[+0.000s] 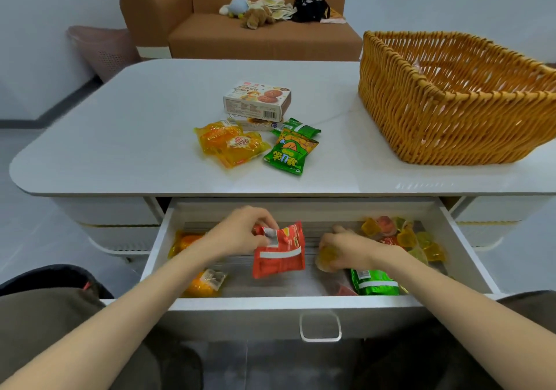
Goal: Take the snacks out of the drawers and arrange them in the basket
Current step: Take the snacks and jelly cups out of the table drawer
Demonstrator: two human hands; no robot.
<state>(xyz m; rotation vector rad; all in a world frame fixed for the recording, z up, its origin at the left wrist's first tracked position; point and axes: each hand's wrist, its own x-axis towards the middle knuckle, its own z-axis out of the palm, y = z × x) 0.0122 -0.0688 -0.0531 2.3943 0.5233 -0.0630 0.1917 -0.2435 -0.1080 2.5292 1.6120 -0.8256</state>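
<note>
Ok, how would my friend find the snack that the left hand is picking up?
Find the open drawer under the white table. In its middle the left hand pinches a packet by its top corner. It is the only red one there, with a white stripe; its neighbours are orange packets and a green packet.

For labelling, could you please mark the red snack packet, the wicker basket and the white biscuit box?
red snack packet (279, 255): head view, front face
wicker basket (421, 124): head view, near wall
white biscuit box (259, 91): head view, top face
</note>
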